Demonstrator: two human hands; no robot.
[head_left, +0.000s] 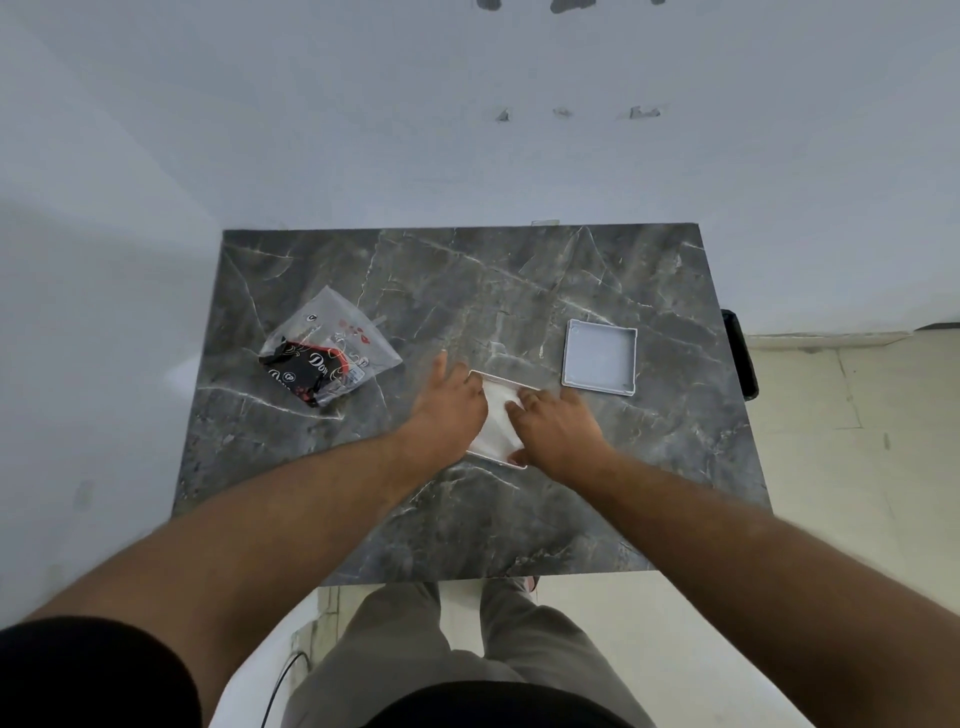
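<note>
**Below centre frame: a light box with a soft lining**

Just below the middle of the frame, on the marble table (467, 280), we have a shallow white box (506, 383) lying flat. A white sheet (497, 422) (paper or thin cloth, we cannot tell which) is spread inside it. Our left hand (449, 400) lies over the box's left side, thumb splayed away, fingertips bent down onto the sheet. Our right hand (558, 428) covers the right side, fingers laid on the sheet and thumb at the near rim. Both hands look released and pressing rather than clasping; whether any fingertip pinches the sheet is hidden.

We judge the box light and thin-walled, stiff enough to lift but easy to dent. It will likely skate on the polished stone if we push it sideways. The best hold is across two opposite rims, thumb on one and fingers on the other. The sheet is soft and limp, so it will crease or ride up, and flat fingers smoothing outward suit it better than a pinch.

To the right, near the box but apart from it, the lid (600, 357) lies hollow side up. At the left of the table, well apart, sits a clear plastic bag (332, 353) with something black and red inside. A dark object (740, 353) hangs at the table's right edge. What stands in the way of bringing the lid over is mainly our own right hand, which covers the side nearest it.
</note>
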